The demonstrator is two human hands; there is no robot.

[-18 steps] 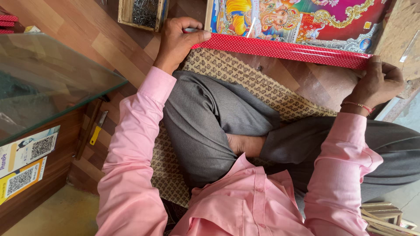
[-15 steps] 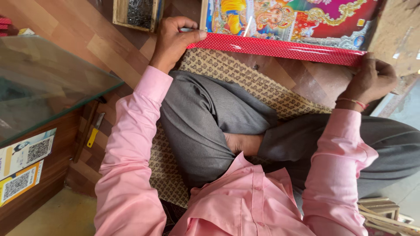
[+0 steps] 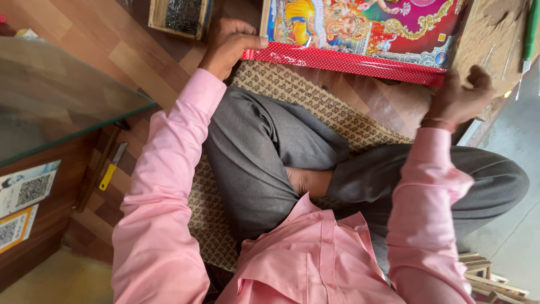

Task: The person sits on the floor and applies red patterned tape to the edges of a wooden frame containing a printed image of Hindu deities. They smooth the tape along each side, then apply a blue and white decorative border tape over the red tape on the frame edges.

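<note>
Gripping red-framed picture (image 3: 360, 34): left hand (image 3: 228, 45) curled, right hand (image 3: 461, 95) clasped.

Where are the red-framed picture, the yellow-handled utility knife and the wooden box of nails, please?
red-framed picture (image 3: 343, 59): head view, on the red dotted lower frame edge.
yellow-handled utility knife (image 3: 108, 179): head view, on its yellow handle.
wooden box of nails (image 3: 181, 14): head view, on the dark nails inside.

Soft, even daylight from the right; sharp, slight glare.
</note>
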